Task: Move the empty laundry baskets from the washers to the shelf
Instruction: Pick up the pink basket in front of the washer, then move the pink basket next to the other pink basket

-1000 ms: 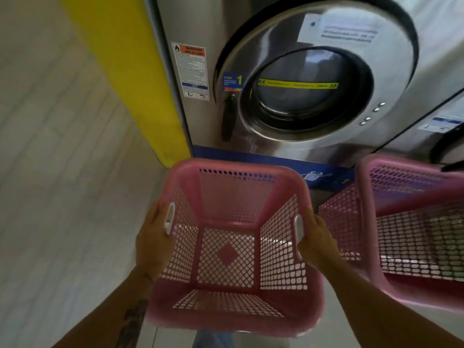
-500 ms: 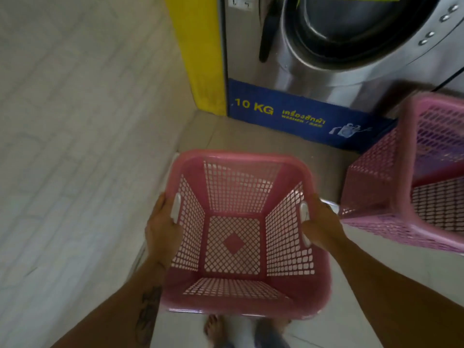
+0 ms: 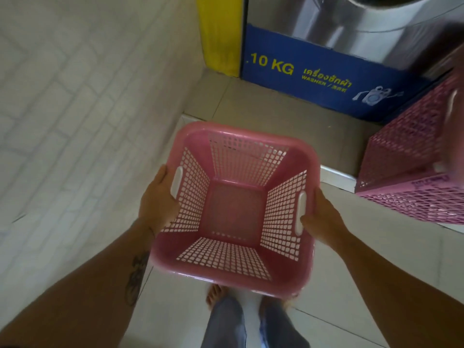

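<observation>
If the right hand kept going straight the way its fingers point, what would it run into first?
The right hand grips the pink plastic lattice basket by its right handle, fingers pointing inward, so it would meet that basket's side wall at once.

White brick wall [image 3: 75,109], yellow panel [image 3: 221,33], tiled floor [image 3: 376,259]

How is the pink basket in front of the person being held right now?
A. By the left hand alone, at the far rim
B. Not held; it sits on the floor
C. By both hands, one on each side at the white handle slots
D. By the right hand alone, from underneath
C: the left hand and right hand each grip a side of the pink basket beside its white handle slots, and it is off the floor.
</observation>
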Demonstrator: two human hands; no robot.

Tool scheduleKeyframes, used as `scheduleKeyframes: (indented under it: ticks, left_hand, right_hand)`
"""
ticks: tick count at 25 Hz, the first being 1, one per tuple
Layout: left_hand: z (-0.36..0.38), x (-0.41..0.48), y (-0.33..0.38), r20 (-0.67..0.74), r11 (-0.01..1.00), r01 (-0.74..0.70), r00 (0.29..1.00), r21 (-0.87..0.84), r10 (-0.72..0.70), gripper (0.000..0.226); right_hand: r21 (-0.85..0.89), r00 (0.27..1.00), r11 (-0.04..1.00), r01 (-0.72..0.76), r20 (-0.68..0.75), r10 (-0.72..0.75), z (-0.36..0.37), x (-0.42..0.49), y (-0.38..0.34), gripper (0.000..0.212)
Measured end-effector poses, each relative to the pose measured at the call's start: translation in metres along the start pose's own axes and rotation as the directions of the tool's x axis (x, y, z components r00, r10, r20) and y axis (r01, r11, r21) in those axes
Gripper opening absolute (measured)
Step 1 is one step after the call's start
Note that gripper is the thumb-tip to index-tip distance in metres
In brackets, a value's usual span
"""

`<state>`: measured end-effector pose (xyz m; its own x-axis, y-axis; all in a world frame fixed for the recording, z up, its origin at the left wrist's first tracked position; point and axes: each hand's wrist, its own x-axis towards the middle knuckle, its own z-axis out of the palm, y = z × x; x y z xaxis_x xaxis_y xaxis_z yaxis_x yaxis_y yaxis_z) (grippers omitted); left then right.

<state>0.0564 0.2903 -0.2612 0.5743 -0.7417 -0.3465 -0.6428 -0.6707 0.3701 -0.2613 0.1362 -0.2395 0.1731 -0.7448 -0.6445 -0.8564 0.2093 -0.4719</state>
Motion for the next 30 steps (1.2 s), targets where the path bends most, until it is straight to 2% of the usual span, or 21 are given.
scheduleKeyframes:
  ticks: [4,7,9,11,14,16,21,23,27,30]
  left_hand:
    - [-0.046,-0.027,0.035,0.093,0.991,0.105,0.991,-0.079,-0.098,0.066]
    - [-0.085,-0.065,0.070,0.098,0.978,0.098,0.992,-0.182,-0.081,0.062]
    - [-0.112,-0.092,0.103,0.095,0.972,0.049,0.995,-0.230,-0.028,0.057]
    - [-0.139,-0.119,0.143,0.073,0.972,-0.061,0.994,-0.226,0.079,0.052]
    - [-0.169,-0.153,0.204,0.022,0.954,-0.210,0.975,-0.213,0.220,0.049]
    - [-0.181,-0.175,0.248,-0.027,0.930,-0.292,0.956,-0.225,0.293,0.052]
    - [-0.177,-0.215,0.363,-0.053,0.883,-0.419,0.907,-0.212,0.418,0.061]
    - [-0.171,-0.235,0.410,-0.059,0.867,-0.449,0.892,-0.218,0.447,0.054]
    - [-0.141,-0.273,0.498,-0.114,0.835,-0.513,0.859,-0.202,0.500,0.044]
    - [-0.120,-0.291,0.547,-0.078,0.829,-0.531,0.847,-0.175,0.526,0.038]
  right_hand:
    - [-0.095,0.996,0.995,0.031,0.087,-0.023,-0.028,-0.051,-0.029,0.044]
    - [-0.080,0.996,0.994,0.070,0.054,-0.066,-0.067,-0.108,-0.056,0.054]
    - [-0.102,0.996,0.991,0.087,0.013,-0.086,-0.098,-0.147,-0.063,0.067]
    - [-0.131,0.995,0.987,0.091,-0.024,-0.095,-0.133,-0.182,-0.060,0.067]
    - [-0.121,0.982,0.986,0.115,-0.134,-0.131,-0.196,-0.225,-0.049,0.043]
    - [-0.098,0.969,0.987,0.128,-0.200,-0.146,-0.239,-0.247,-0.033,0.032]
    - [-0.142,0.935,0.974,0.174,-0.286,-0.209,-0.343,-0.287,0.033,0.045]
    - [-0.190,0.922,0.969,0.156,-0.324,-0.212,-0.380,-0.289,0.073,0.040]
    - [-0.203,0.894,0.953,0.225,-0.347,-0.285,-0.446,-0.316,0.132,0.018]
    - [-0.194,0.889,0.959,0.208,-0.371,-0.268,-0.484,-0.334,0.158,0.027]
